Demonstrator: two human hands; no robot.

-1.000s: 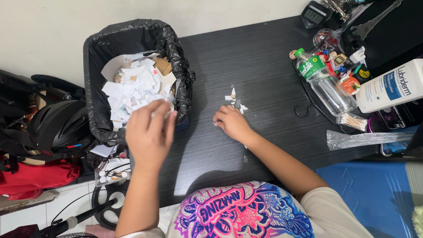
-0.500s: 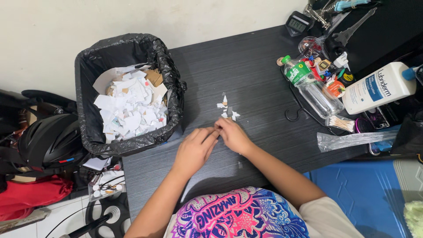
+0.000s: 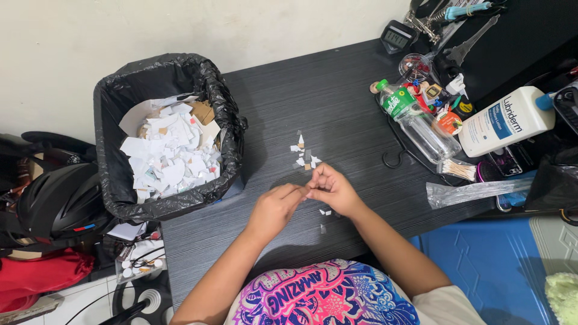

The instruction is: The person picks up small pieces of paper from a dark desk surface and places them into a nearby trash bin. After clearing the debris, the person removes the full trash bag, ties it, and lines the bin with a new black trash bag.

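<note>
A dark, wood-grained counter stands against a plain cream wall. Over its middle the person's left hand and right hand meet fingertip to fingertip, each grip pressed together; what they pinch between them is too small to make out. Just beyond the hands lies a small cluster of torn white paper scraps on the counter, and a few more tiny white bits lie right beside the right wrist.

At the counter's left edge stands a bin lined with a black plastic bag, heaped with torn white paper and brown card pieces. Left of the bin, lower down, rest a black helmet and a red cloth bag, over a white tiled floor.

The counter's right end is crowded: a clear plastic bottle with a green cap lying on its side, a white lotion bottle with a blue label, a small grey digital clock, a bundle of cotton swabs and a long clear plastic wrapper. A blue mat covers the floor at the lower right.
</note>
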